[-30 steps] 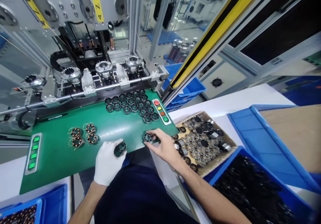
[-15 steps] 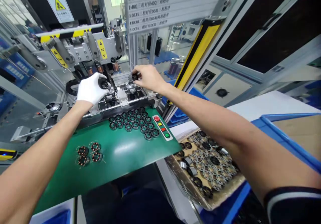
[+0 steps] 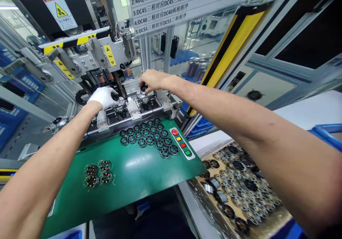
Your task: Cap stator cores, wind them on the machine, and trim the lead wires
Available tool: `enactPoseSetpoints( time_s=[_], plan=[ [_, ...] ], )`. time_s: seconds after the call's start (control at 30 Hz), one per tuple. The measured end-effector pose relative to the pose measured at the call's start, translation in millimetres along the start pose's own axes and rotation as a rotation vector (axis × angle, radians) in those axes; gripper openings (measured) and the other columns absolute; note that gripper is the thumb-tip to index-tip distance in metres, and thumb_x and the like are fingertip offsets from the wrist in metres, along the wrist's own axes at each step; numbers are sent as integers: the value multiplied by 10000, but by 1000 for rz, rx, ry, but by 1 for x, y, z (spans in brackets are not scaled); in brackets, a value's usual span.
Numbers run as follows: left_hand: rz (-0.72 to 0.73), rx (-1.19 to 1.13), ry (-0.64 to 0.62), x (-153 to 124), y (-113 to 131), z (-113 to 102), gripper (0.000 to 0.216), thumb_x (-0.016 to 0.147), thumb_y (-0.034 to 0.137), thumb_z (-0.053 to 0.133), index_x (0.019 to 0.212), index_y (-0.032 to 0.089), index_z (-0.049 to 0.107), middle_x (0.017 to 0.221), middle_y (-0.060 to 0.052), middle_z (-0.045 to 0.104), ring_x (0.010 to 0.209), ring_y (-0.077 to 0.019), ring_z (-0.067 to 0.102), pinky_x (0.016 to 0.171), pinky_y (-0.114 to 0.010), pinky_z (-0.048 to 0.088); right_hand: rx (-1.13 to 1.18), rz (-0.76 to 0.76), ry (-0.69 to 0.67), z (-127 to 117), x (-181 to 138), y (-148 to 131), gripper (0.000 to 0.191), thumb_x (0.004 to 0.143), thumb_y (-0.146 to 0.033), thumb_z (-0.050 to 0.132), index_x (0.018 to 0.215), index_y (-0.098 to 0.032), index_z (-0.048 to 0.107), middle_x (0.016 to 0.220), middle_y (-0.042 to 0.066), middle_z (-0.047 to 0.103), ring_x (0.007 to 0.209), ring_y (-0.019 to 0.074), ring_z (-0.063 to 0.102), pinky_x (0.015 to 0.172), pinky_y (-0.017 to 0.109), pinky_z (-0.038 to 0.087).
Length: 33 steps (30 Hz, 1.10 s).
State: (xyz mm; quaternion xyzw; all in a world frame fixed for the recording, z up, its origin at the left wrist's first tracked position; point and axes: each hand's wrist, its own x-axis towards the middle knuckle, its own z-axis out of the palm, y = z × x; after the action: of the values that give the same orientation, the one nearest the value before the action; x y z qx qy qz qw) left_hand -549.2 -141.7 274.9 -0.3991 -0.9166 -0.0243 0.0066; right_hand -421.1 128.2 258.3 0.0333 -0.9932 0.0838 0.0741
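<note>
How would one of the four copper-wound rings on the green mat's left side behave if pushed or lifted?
A copper-wound ring lies flat on the green mat, so it would probably slide, not roll. Thin wire ends stick out around it, likely floppy and easily snagged. Copper windings suggest it is heavy for its size.

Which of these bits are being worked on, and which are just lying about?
In hand: white-gloved left hand and bare right hand, each holding a small black ring on a round silver machine holder.
Lying about: cluster of black rings on green mat, four copper-wound rings, pile of loose metal rings.
</note>
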Motion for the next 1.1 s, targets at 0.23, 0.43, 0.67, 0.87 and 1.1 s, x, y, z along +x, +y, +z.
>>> enactPoseSetpoints(
  time_s=[0.23,0.43,0.67,0.87,1.1],
  plan=[
    [1,80,-107,8,5,-11,573,804,431,865,1358,288,904,1287,-65,908,1244,-345,835,1124,-362,618,14,-46,-72,-7,19,8,345,835,-290,1061,1130,-157,941,1058,60,878,1114,311,843,1121,500,651],
    [15,130,-6,-41,21,23,818,984,427,747,1738,152,591,1760,-245,622,1619,-492,593,1312,-593,510,0,51,-41,6,-5,-5,431,886,-135,945,1313,-174,907,1266,104,881,1229,355,814,1179,532,636],
    [10,14,49,-69,22,74,895,1035,413,739,1833,163,420,1957,-227,309,1750,-489,438,1401,-635,421,-37,156,8,67,-66,-40,1071,960,-173,668,1919,-78,201,2007,224,128,1676,572,500,1360,753,458],
    [-10,-44,178,-97,-52,13,863,1085,460,601,1830,76,396,1946,-240,329,1821,-410,334,1493,-555,279,-15,199,-100,57,-56,-38,1111,928,-181,684,1933,-168,210,2020,167,113,1631,546,568,1349,718,486],
    [-306,-83,278,-180,-174,-3,792,1004,702,523,1553,144,644,1827,-155,574,1688,-451,527,1448,-669,370,29,138,-103,24,-43,-40,579,1119,-419,807,1644,-229,652,1750,164,601,1531,371,664,1271,646,589]
  ],
)
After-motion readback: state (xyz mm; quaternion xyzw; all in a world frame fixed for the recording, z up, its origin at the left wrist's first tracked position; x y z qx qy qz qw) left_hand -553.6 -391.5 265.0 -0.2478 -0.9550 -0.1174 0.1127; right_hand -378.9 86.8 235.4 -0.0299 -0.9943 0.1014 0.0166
